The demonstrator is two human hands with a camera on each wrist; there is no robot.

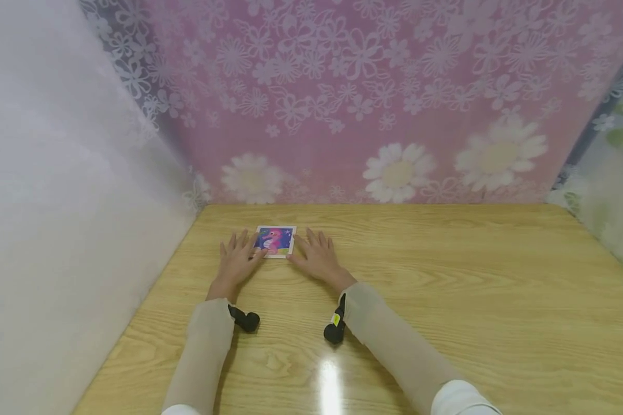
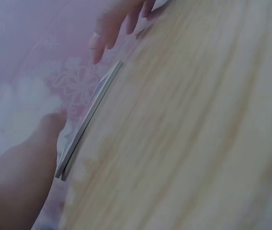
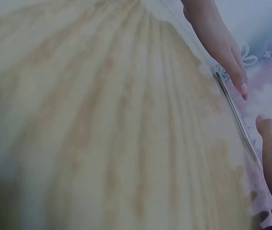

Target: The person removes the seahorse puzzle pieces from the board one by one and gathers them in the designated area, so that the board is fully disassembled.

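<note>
A small square seahorse picture [image 1: 274, 241], pink on blue with a white border, lies flat on the wooden table. From the side, its edge [image 2: 88, 120] looks thin and seems split into two layers at the near corner. My left hand [image 1: 237, 259] is spread at its left side, with the thumb over the lower left corner. At the right side, my right hand [image 1: 318, 257] has its fingers spread and its thumb by the lower right corner. Neither hand's fingers curl around the picture. In the right wrist view, my right thumb [image 3: 271, 143] is just above the picture's edge.
Wood-grain table [image 1: 446, 300] extends to the right and in front. A pink flowered curtain [image 1: 342, 115] hangs behind its far edge, and a pale sheet [image 1: 83, 202] borders the left. Black wrist cameras [image 1: 246, 320] jut inward from both sleeves.
</note>
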